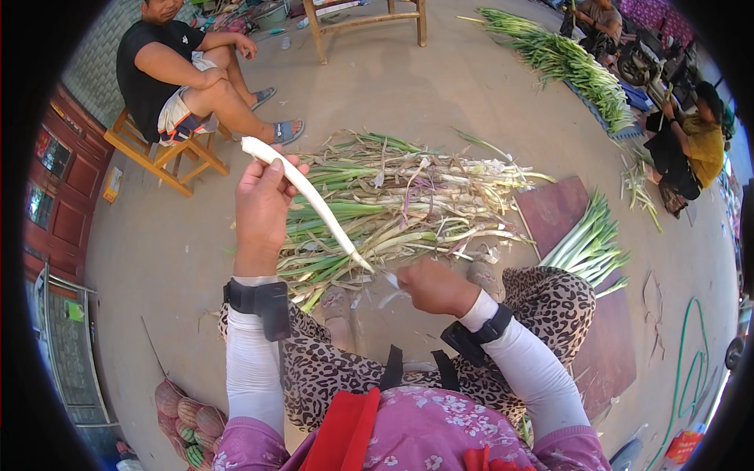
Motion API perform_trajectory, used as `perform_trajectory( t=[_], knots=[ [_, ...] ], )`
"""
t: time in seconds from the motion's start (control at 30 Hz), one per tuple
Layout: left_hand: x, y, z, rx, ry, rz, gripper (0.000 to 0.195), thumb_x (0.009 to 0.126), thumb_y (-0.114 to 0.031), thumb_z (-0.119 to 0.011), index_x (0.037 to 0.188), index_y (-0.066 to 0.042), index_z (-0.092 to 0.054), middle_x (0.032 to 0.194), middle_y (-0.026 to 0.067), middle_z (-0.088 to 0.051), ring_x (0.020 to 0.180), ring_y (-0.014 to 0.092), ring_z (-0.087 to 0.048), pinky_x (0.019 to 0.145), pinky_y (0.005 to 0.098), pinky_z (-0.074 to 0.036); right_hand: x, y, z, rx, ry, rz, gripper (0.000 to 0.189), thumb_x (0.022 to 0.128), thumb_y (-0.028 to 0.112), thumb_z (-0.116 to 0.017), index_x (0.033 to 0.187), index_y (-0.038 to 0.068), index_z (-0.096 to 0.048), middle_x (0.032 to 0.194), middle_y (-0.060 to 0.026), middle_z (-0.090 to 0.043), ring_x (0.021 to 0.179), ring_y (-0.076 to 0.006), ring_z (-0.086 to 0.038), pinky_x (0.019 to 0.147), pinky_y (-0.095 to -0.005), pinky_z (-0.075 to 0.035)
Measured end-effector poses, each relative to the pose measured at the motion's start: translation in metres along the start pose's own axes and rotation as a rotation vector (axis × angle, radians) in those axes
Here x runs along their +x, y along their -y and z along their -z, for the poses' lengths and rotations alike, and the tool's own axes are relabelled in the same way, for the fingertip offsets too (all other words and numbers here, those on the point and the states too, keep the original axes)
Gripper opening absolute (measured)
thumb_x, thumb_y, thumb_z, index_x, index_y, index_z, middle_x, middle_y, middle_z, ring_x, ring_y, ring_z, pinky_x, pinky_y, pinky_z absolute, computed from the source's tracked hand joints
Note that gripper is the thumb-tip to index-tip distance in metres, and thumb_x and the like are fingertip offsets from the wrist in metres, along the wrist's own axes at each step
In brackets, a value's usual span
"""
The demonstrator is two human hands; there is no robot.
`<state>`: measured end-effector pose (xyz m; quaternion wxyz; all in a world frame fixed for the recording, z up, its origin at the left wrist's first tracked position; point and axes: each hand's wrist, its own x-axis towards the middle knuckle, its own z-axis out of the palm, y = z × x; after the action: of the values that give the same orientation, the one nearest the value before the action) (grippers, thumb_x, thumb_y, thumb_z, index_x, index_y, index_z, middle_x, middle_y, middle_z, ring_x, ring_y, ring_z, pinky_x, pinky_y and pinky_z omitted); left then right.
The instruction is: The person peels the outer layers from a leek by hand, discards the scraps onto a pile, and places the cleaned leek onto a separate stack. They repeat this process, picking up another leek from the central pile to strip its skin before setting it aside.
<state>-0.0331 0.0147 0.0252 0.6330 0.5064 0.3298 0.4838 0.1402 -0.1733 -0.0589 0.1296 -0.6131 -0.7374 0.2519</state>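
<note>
My left hand (265, 194) holds a peeled white leek or large green onion stalk (315, 203), slanting down to the right. Near its lower tip, my right hand (433, 287) is closed, with a thin white strip (392, 279) beside its fingers; whether it grips the strip is unclear. A wide heap of unpeeled green onions (377, 206) with dry outer leaves lies on the ground before me. To the right, a bundle of green onions (586, 244) rests on a reddish-brown board (551, 212).
A person (159, 70) sits on a wooden chair (168, 159) at the upper left. At the right, a person in yellow (704, 147) sits near a long row of green onions (554, 56). A wooden stool (365, 23) stands at the top. Netted melons (188, 418) lie lower left; a green hose (677, 377) lies lower right.
</note>
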Motion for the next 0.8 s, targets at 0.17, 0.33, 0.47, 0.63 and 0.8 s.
perform_trajectory(
  t=[0.17, 0.33, 0.47, 0.63, 0.8],
  knots=[
    [0.0, 0.013, -0.002, -0.111, 0.157, 0.104, 0.025, 0.094, -0.012, -0.048, 0.116, -0.001, -0.049, 0.101, 0.0108, -0.061, 0.092, 0.022, -0.062, 0.073, 0.0276, -0.047, 0.007, -0.02, -0.021, 0.225, -0.271, -0.105, 0.014, 0.082, 0.012, -0.054, 0.087, 0.002, -0.062, 0.078, -0.0206, -0.062, 0.077, -0.0387, -0.06, 0.069, -0.0435, -0.047],
    [-0.012, 0.022, -0.013, -0.221, 0.317, 0.265, 0.029, 0.094, -0.013, -0.047, 0.121, -0.003, -0.047, 0.104, 0.0112, -0.061, 0.096, 0.024, -0.061, 0.078, 0.0316, -0.048, 0.012, 0.003, 0.014, 0.65, -0.234, -0.136, 0.024, 0.087, 0.022, -0.054, 0.089, -0.001, -0.059, 0.069, -0.0154, -0.059, 0.068, -0.0281, -0.058, 0.066, -0.0346, -0.047],
    [-0.019, 0.029, -0.021, -0.31, 0.383, 0.343, 0.032, 0.094, -0.014, -0.047, 0.124, -0.003, -0.046, 0.105, 0.0122, -0.061, 0.097, 0.024, -0.06, 0.081, 0.0331, -0.049, 0.014, 0.02, 0.026, 1.029, -0.219, -0.151, 0.03, 0.088, 0.029, -0.057, 0.089, -0.001, -0.058, 0.067, -0.002, -0.054, 0.065, -0.01, -0.05, 0.061, -0.0259, -0.043],
    [-0.023, 0.029, -0.03, -0.327, 0.397, 0.371, 0.031, 0.095, -0.017, -0.048, 0.122, -0.003, -0.047, 0.104, 0.0116, -0.061, 0.094, 0.022, -0.061, 0.079, 0.0318, -0.049, 0.018, 0.022, 0.025, 1.149, -0.228, -0.105, 0.026, 0.085, 0.025, -0.063, 0.089, -0.001, -0.059, 0.074, 0.0031, -0.055, 0.067, -0.0062, -0.049, 0.06, -0.0242, -0.043],
    [-0.024, 0.031, -0.033, -0.108, 0.324, 0.349, 0.027, 0.094, -0.023, -0.051, 0.111, -0.003, -0.053, 0.094, 0.007, -0.062, 0.085, 0.018, -0.062, 0.073, 0.0287, -0.049, 0.018, 0.023, 0.02, 0.906, -0.326, -0.103, 0.023, 0.081, 0.017, -0.07, 0.094, 0.002, -0.058, 0.077, 0.0022, -0.059, 0.07, -0.0041, -0.054, 0.061, -0.0213, -0.045]
  ],
)
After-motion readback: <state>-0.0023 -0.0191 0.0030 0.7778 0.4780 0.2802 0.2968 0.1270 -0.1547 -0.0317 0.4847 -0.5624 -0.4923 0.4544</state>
